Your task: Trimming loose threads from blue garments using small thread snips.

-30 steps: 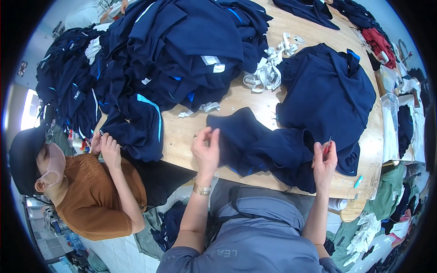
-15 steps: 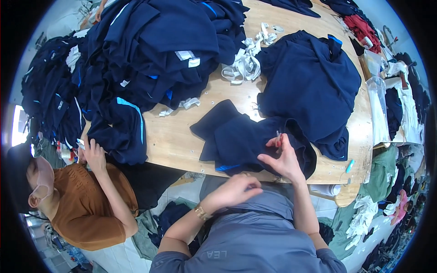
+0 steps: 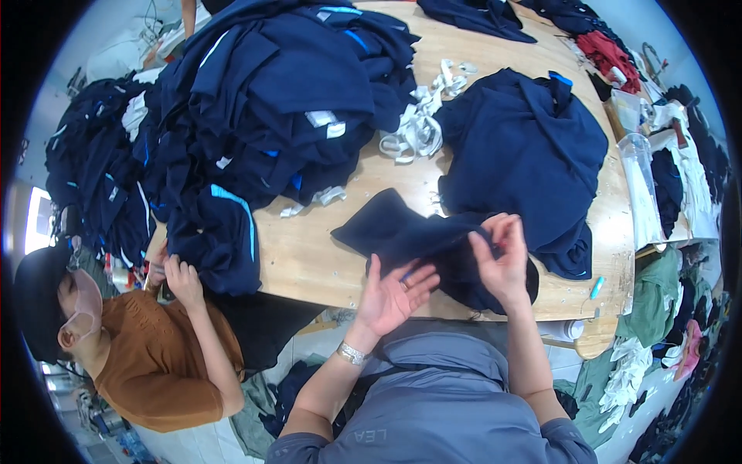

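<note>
A dark navy garment [image 3: 406, 236] lies in front of me on the table, partly raised and folded near my right hand. My left hand [image 3: 396, 300] is open, palm up and fingers spread, at the garment's near edge. Nothing shows in its palm. The fingers of my right hand [image 3: 502, 263] are bent together over the garment's right part. A small red tool [image 3: 503, 246] shows between them, mostly hidden, so its kind is unclear. Whether these fingers also pinch the cloth, I cannot tell.
A large heap of navy garments [image 3: 286, 93] fills the back left. Another navy pile [image 3: 525, 147] sits at the right, with white strips [image 3: 413, 135] between them. A turquoise-handled tool [image 3: 597, 288] lies near the right edge. On my left, a co-worker in a brown shirt [image 3: 154, 363] handles navy cloth.
My left hand has turned from a loosely curled pose to palm up with fingers spread, nearer the garment. My right hand has turned and moved slightly right. The garment's middle is now lifted and refolded.
</note>
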`<state>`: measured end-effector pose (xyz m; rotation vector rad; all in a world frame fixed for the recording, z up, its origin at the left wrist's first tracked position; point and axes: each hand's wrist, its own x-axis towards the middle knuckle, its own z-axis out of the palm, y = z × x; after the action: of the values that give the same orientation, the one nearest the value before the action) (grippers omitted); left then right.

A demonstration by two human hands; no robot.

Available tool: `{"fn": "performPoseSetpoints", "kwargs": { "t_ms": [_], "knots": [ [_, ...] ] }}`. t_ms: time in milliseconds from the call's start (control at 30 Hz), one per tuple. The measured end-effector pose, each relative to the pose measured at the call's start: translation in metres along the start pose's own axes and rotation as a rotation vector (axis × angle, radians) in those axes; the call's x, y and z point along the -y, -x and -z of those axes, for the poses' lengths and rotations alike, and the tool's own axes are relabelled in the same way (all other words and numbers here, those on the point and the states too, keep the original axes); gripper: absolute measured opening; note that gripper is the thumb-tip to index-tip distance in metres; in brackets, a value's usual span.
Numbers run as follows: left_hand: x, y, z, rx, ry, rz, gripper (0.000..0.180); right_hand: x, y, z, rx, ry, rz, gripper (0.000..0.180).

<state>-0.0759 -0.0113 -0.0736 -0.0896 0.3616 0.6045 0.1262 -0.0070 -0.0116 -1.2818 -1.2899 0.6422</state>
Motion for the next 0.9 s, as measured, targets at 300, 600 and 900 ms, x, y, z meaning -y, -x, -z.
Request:
{"fn": "performPoseSetpoints", "kwargs": {
  "t_ms": [300, 600, 900],
  "knots": [
    [-0.027, -0.034, -0.065, 0.186, -0.127, -0.494, 0.030, 0.009, 0.002, 0.046, -0.350, -0.148, 0.020, 0.031],
    [-0.011, -0.047, -0.065, 0.050, -0.310, -0.534, 0.018, -0.008, 0.028, 0.037, -0.164, 0.207, -0.011, 0.032],
    [-0.006, -0.054, -0.063, -0.091, -0.127, -0.434, 0.014, -0.006, 0.024, 0.030, 0.182, 0.337, -0.146, 0.023]
  ]
}}
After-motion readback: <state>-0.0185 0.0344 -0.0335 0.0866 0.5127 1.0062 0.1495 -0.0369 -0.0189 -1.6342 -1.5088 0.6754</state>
